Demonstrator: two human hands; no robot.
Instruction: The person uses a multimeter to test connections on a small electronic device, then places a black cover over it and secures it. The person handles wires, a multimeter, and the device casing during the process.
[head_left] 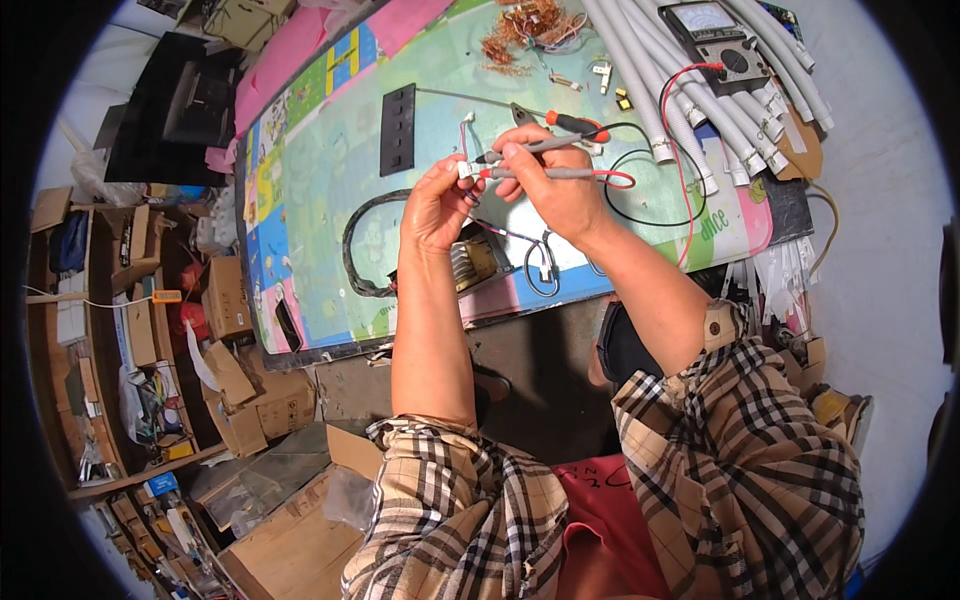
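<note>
In my left hand (436, 205) a small white wire connector (465, 170) is pinched between thumb and fingers. My right hand (560, 185) grips two meter probes together, a black probe (545, 145) and a red probe (555, 173). Their tips reach the connector; whether they touch its contacts is too small to tell. Thin leads run from the probes to an analog multimeter (718, 50) at the far right. Below my left hand sits a coil-wound part (470, 264), partly hidden by my wrist, with coloured wires beside it. A black sleeved cable (350, 235) curves out to its left.
On the colourful table mat (320, 190) lie a black slotted strip (398, 130), a screwdriver (575, 123) and a tangle of copper wire (525, 35). Grey corrugated tubes (640, 80) fill the far right. Shelves (100, 330) and cardboard boxes (265, 405) stand at the left.
</note>
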